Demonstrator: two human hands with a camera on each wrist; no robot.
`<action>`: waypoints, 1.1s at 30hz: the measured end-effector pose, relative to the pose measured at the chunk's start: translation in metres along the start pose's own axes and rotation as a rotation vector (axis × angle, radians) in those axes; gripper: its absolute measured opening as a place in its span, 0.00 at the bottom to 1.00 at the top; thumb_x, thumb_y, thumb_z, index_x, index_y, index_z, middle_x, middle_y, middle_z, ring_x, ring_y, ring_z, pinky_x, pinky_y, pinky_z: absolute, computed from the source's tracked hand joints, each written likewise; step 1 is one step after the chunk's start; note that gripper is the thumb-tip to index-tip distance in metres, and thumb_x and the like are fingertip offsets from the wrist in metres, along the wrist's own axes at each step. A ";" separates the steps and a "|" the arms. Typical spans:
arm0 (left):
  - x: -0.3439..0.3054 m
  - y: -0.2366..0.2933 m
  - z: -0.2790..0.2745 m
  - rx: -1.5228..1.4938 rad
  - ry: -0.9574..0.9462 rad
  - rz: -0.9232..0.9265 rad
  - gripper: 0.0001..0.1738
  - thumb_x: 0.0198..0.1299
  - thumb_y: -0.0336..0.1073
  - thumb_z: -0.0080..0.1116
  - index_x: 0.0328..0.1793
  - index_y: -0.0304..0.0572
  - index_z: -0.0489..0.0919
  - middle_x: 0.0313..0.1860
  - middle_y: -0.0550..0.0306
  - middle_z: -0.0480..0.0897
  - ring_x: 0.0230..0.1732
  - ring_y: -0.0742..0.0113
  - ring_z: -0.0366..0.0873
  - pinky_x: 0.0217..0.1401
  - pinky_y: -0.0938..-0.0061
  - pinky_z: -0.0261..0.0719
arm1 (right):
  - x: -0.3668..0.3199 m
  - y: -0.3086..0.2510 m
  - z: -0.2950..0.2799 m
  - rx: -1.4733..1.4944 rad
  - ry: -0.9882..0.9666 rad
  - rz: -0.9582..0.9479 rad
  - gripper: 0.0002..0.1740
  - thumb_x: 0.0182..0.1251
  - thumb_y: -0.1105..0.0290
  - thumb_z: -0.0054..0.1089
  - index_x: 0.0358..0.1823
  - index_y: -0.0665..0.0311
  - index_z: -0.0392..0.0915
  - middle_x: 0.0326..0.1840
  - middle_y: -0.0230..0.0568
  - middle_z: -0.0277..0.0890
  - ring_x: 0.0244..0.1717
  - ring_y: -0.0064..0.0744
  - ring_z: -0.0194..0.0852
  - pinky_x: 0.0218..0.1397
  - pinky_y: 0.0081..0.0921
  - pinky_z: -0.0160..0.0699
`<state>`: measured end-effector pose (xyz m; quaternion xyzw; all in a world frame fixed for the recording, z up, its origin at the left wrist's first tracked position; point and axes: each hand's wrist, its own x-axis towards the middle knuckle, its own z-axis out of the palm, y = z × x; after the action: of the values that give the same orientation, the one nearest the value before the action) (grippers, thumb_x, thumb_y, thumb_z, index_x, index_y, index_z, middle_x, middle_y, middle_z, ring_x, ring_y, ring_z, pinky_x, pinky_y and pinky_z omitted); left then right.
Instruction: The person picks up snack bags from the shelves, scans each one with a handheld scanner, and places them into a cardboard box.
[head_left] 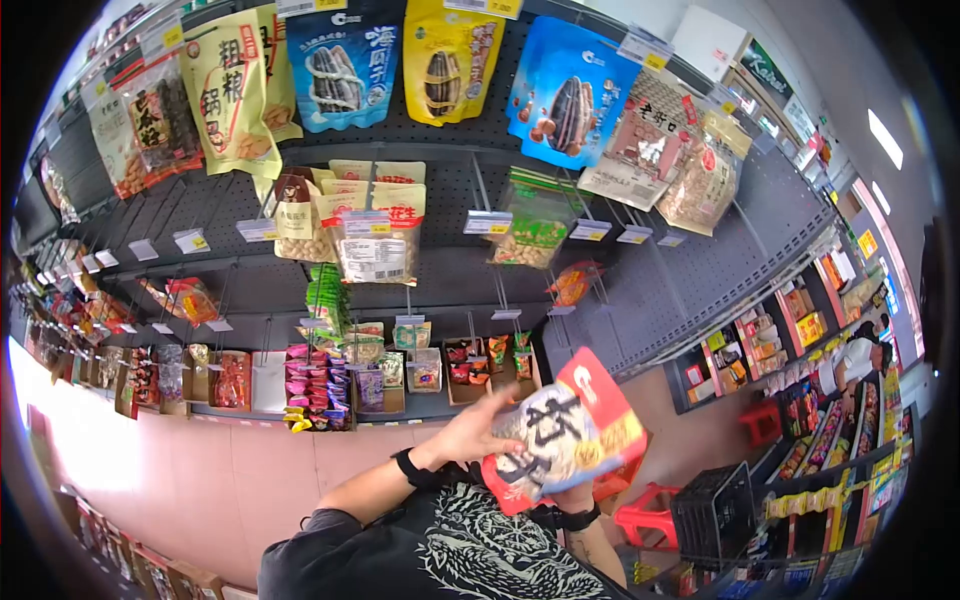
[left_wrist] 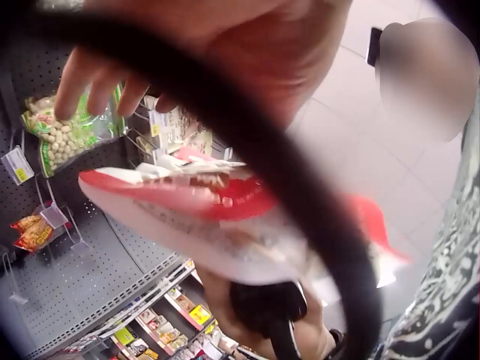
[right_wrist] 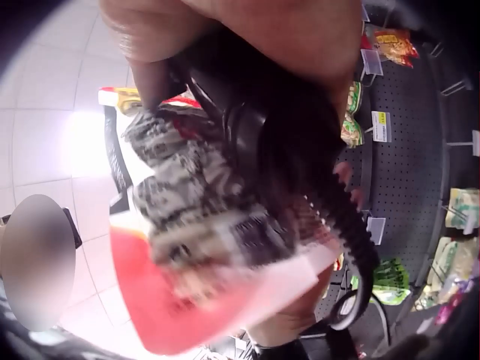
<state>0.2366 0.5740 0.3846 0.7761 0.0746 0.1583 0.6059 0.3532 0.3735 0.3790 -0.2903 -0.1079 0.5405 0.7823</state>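
Note:
A red and white snack bag (head_left: 568,432) with large black characters is held tilted before the torso in the head view. My left hand (head_left: 472,428) touches its left side, fingers extended. Beneath its lower edge my right hand (head_left: 575,494) grips it, mostly hidden. In the left wrist view the left hand (left_wrist: 255,56) is above the bag (left_wrist: 187,217), its fingers loosely extended; the right hand (left_wrist: 225,307) is below. The right wrist view shows the bag's blurred printed back (right_wrist: 202,202) under the right hand (right_wrist: 247,30).
Snack bags hang on hooks on a dark pegboard shelf (head_left: 450,265), with boxed packets along its bottom. At right are a red stool (head_left: 648,515), a black crate (head_left: 714,508) and more stocked shelves. A person (head_left: 855,362) is farther back at right.

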 end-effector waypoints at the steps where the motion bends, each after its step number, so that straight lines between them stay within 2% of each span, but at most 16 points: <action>1: 0.003 -0.013 0.001 -0.231 -0.211 -0.037 0.52 0.51 0.50 0.72 0.72 0.25 0.56 0.67 0.41 0.67 0.66 0.59 0.66 0.69 0.66 0.63 | -0.002 0.004 -0.007 -0.096 0.080 -0.040 0.35 0.71 0.48 0.45 0.72 0.62 0.54 0.70 0.43 0.61 0.68 0.42 0.62 0.70 0.43 0.64; 2: -0.001 -0.011 0.001 -0.356 -0.282 -0.153 0.47 0.53 0.49 0.71 0.70 0.26 0.61 0.62 0.46 0.72 0.62 0.66 0.68 0.65 0.69 0.66 | -0.002 0.007 -0.008 -0.195 0.164 -0.072 0.35 0.71 0.49 0.44 0.71 0.64 0.54 0.69 0.45 0.60 0.69 0.42 0.61 0.69 0.42 0.65; 4: -0.003 -0.021 0.003 -0.366 -0.234 -0.170 0.41 0.53 0.48 0.71 0.65 0.28 0.66 0.56 0.49 0.76 0.57 0.67 0.71 0.62 0.70 0.69 | -0.003 0.005 -0.004 -0.353 0.147 -0.132 0.33 0.71 0.53 0.46 0.71 0.65 0.55 0.70 0.45 0.61 0.68 0.42 0.63 0.69 0.43 0.65; 7: -0.005 -0.024 -0.008 -0.458 -0.011 -0.212 0.29 0.51 0.38 0.73 0.55 0.33 0.72 0.47 0.57 0.80 0.50 0.72 0.74 0.57 0.73 0.72 | -0.005 0.003 -0.017 -0.287 0.182 -0.171 0.28 0.70 0.65 0.44 0.70 0.66 0.57 0.68 0.45 0.64 0.67 0.43 0.65 0.68 0.44 0.66; 9: -0.007 -0.020 -0.017 -0.566 0.096 -0.285 0.28 0.52 0.34 0.71 0.56 0.33 0.71 0.49 0.57 0.79 0.50 0.70 0.75 0.56 0.73 0.74 | -0.005 0.001 -0.001 -0.257 0.268 -0.256 0.25 0.69 0.68 0.45 0.66 0.67 0.60 0.62 0.47 0.70 0.61 0.44 0.71 0.65 0.45 0.70; 10: -0.006 -0.025 -0.017 -0.641 0.157 -0.320 0.28 0.53 0.33 0.69 0.57 0.34 0.70 0.49 0.57 0.79 0.50 0.69 0.76 0.56 0.73 0.75 | -0.007 -0.003 0.000 -0.278 0.281 -0.150 0.22 0.67 0.71 0.49 0.62 0.67 0.62 0.53 0.48 0.73 0.51 0.43 0.75 0.57 0.44 0.75; 11: -0.005 -0.031 -0.015 -0.710 0.234 -0.269 0.26 0.54 0.30 0.67 0.58 0.35 0.70 0.49 0.55 0.79 0.50 0.68 0.77 0.55 0.73 0.76 | -0.010 -0.006 0.001 -0.292 0.295 -0.046 0.20 0.65 0.73 0.52 0.57 0.67 0.65 0.43 0.49 0.76 0.41 0.42 0.80 0.49 0.42 0.80; 12: -0.006 -0.038 -0.013 -0.783 0.314 -0.229 0.25 0.55 0.26 0.64 0.58 0.36 0.69 0.50 0.54 0.79 0.49 0.67 0.78 0.54 0.72 0.78 | -0.009 -0.006 0.005 -0.281 0.280 -0.054 0.19 0.63 0.75 0.54 0.56 0.67 0.67 0.42 0.48 0.76 0.38 0.40 0.80 0.44 0.37 0.80; 16: 0.001 -0.067 -0.017 -0.970 0.603 -0.091 0.20 0.59 0.21 0.57 0.57 0.36 0.69 0.51 0.56 0.79 0.50 0.67 0.78 0.55 0.71 0.77 | -0.009 0.000 -0.002 -0.456 0.286 -0.129 0.15 0.62 0.76 0.58 0.51 0.66 0.70 0.33 0.41 0.77 0.31 0.30 0.75 0.38 0.28 0.74; 17: 0.004 -0.067 -0.022 -0.909 0.618 -0.052 0.19 0.60 0.22 0.57 0.57 0.36 0.70 0.50 0.56 0.79 0.50 0.68 0.77 0.56 0.72 0.76 | -0.012 0.000 0.002 -0.455 0.313 -0.128 0.14 0.62 0.76 0.60 0.49 0.66 0.71 0.31 0.38 0.77 0.30 0.27 0.73 0.36 0.26 0.72; 18: 0.006 -0.070 -0.030 -0.846 0.644 -0.010 0.18 0.61 0.22 0.56 0.57 0.36 0.70 0.50 0.56 0.79 0.50 0.69 0.77 0.56 0.73 0.75 | -0.014 0.000 0.009 -0.446 0.334 -0.170 0.08 0.62 0.71 0.64 0.40 0.65 0.77 0.29 0.32 0.77 0.28 0.21 0.75 0.31 0.20 0.72; 20: 0.009 -0.107 -0.053 -0.466 0.721 -0.069 0.15 0.60 0.25 0.60 0.53 0.36 0.73 0.44 0.58 0.80 0.43 0.75 0.75 0.47 0.78 0.74 | -0.020 0.001 0.009 -0.460 0.369 -0.158 0.08 0.62 0.71 0.65 0.39 0.65 0.77 0.28 0.31 0.77 0.28 0.21 0.75 0.31 0.20 0.72; 26: 0.041 -0.109 -0.098 -0.046 0.783 -0.049 0.19 0.56 0.33 0.67 0.52 0.35 0.74 0.37 0.60 0.80 0.38 0.72 0.75 0.44 0.76 0.75 | -0.029 0.002 0.003 -0.387 0.398 -0.172 0.09 0.61 0.77 0.60 0.42 0.67 0.73 0.29 0.39 0.75 0.29 0.31 0.74 0.35 0.29 0.75; 31: 0.073 -0.103 -0.107 -0.106 0.810 -0.071 0.17 0.56 0.30 0.66 0.50 0.35 0.74 0.40 0.58 0.82 0.41 0.74 0.77 0.47 0.77 0.75 | -0.032 0.007 -0.005 -0.436 0.393 -0.149 0.16 0.60 0.79 0.57 0.50 0.67 0.70 0.32 0.41 0.76 0.29 0.32 0.74 0.36 0.30 0.76; 32: 0.071 -0.077 -0.105 -0.210 0.787 -0.055 0.18 0.56 0.30 0.65 0.51 0.34 0.74 0.42 0.57 0.82 0.43 0.73 0.77 0.48 0.77 0.76 | -0.032 0.008 -0.001 -0.481 0.393 -0.153 0.16 0.60 0.79 0.55 0.51 0.67 0.70 0.33 0.41 0.75 0.29 0.32 0.74 0.35 0.31 0.76; 33: 0.074 -0.081 -0.104 -0.213 0.786 -0.039 0.18 0.56 0.30 0.66 0.51 0.34 0.74 0.43 0.56 0.82 0.44 0.73 0.77 0.49 0.77 0.76 | -0.033 0.008 0.000 -0.481 0.406 -0.140 0.17 0.59 0.78 0.60 0.51 0.66 0.71 0.32 0.42 0.77 0.29 0.31 0.75 0.36 0.30 0.76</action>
<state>0.2768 0.7129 0.3406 0.5878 0.2986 0.4381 0.6111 0.3341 0.3454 0.3794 -0.5607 -0.0938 0.3753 0.7321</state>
